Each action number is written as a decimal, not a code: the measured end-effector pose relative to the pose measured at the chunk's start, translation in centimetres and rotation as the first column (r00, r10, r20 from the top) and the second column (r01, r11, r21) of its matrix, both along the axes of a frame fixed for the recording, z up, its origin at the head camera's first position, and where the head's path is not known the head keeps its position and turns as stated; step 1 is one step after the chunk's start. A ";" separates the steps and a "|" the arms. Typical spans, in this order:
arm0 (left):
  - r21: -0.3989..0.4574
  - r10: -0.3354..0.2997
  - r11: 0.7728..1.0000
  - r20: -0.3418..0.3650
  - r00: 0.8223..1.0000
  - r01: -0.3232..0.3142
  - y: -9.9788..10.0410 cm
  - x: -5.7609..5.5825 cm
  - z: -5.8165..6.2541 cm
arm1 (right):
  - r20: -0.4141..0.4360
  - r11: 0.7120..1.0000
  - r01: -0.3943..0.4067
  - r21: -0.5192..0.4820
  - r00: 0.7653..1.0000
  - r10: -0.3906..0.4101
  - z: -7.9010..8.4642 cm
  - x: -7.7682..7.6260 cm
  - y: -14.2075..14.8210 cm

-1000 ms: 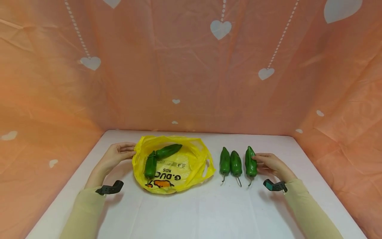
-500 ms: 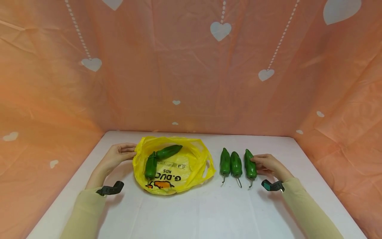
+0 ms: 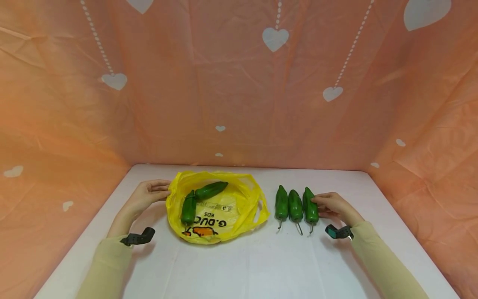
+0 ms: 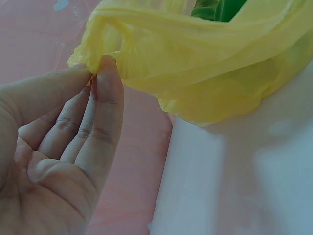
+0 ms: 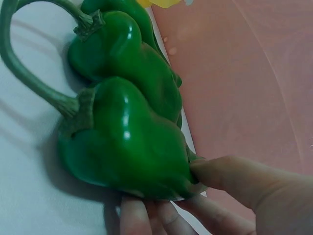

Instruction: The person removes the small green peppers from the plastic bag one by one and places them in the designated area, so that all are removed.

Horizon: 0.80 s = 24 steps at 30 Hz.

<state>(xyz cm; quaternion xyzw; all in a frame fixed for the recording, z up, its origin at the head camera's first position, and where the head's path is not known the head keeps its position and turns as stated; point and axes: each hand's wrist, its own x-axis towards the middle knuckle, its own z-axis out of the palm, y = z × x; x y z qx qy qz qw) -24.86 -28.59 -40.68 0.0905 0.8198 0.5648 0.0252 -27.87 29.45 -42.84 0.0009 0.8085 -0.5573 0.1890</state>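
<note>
In the head view, my left hand [image 3: 143, 197] is at the left side of a yellow plastic bag [image 3: 239, 195]. The left wrist view shows its thumb and fingertips pinching the rim of the bag [image 4: 195, 54]. Two green peppers [image 3: 211, 190] lie inside the bag's wide mouth. Right of the bag, three more stand in a row on the table, stems toward me. My right hand [image 3: 334, 205] holds the rightmost green pepper [image 3: 310, 207] from its right side. In the right wrist view, the thumb presses near the tip of this pepper [image 5: 127, 142], with the fingers partly hidden along its side.
The left pepper [image 3: 281, 203] and the middle pepper [image 3: 295, 207] of the row stand close together, just right of the bag's handle. A white cloth covers the table [image 3: 239, 270]. Behind it and at both sides rises an orange curtain [image 3: 239, 104] with white hearts.
My right hand has shifted the rightmost pepper left, narrowing the gap to the middle one. The left hand and the bag have stayed in place.
</note>
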 end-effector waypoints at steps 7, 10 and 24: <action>-0.003 0.003 1.000 -0.001 1.000 -0.003 0.0 0.0 -0.1 | -0.004 1.000 -0.001 0.003 1.000 0.001 -0.2 0.0 0.0; -0.005 0.002 1.000 -0.003 1.000 -0.002 0.0 0.0 0.0 | -0.002 1.000 0.013 0.017 1.000 -0.013 -0.2 0.0 -0.1; 0.006 -0.011 1.000 -0.009 1.000 0.011 0.0 0.0 0.1 | -0.035 1.000 -0.010 0.019 0.999 0.011 0.5 0.6 0.5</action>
